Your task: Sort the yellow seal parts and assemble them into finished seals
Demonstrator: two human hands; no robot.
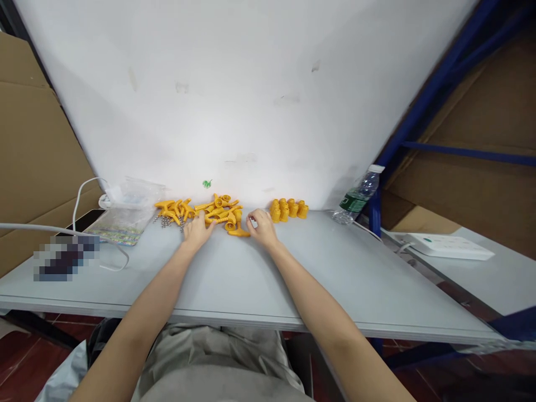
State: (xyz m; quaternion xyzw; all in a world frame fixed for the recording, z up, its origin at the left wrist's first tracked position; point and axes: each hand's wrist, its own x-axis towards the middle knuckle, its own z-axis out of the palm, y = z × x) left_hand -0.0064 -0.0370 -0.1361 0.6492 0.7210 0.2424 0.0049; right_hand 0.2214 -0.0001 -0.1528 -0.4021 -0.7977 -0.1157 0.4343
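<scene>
Overlapping the heap of glossy yellow plastic pieces (218,212), left hand (196,230): bare, fingers bent and loosely spread, thumb set well apart from them and pointing right along the heap's near edge; cannot tell whether actually touching a piece.
Right hand (262,228): bare, bent just beside the heap's right end, thumb and forefinger curved toward each other; too small to tell whether pinching anything.
Heap: tumbled together between both hands and behind them, close to the white wall (251,111).
T-shaped yellow plastic piece (239,232): at the heap's near edge, crossbar toward the person, just left of the right hand.
Forked yellow plastic pieces (168,214): left of the left hand, with silvery beaded chains (166,223) beside.
Short yellow cup-shaped pieces (284,214): grouped in rows, right of the right hand, apart from the heap.
Clear plastic bottle with green label (354,201): tilted, farther right on the grey tabletop (234,285).
</scene>
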